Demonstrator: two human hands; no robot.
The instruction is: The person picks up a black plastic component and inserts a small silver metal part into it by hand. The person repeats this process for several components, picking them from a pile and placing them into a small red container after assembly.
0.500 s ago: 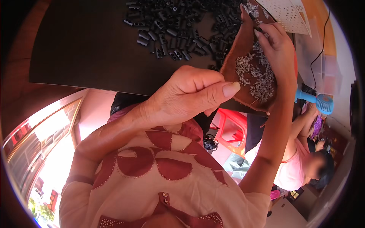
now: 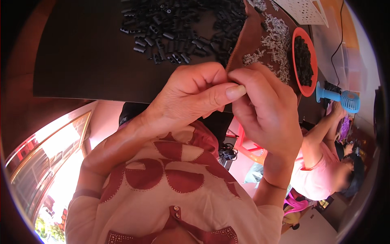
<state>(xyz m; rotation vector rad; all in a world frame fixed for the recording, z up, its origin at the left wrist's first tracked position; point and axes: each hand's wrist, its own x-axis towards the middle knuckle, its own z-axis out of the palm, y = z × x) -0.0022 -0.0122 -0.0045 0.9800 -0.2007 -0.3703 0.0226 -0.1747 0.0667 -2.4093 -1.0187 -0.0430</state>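
Note:
My left hand (image 2: 197, 93) is closed in front of my chest, its thumb pressed along the curled fingers; whatever it holds is hidden. Against its thumb tip comes my right hand (image 2: 268, 107), fingers curled in a pinch, and what lies between them cannot be made out. Beyond the hands, many short black grooved tube-like parts (image 2: 168, 35) are heaped on the dark tabletop (image 2: 85, 61). To their right, small silvery coil springs (image 2: 276, 36) are spread over a brown cloth (image 2: 252, 28).
A red oval bowl (image 2: 305, 92) of small black pieces stands right of the springs. Past it are a blue handheld fan (image 2: 350, 101) and a white perforated panel (image 2: 302, 11). Another person in a pink top (image 2: 313, 175) sits at the right. A red stool (image 2: 248, 142) is below the table edge.
My right hand has come from above the springs, where it pinched a small black piece, back to my left hand. The red bowl is now uncovered. My left hand stays closed.

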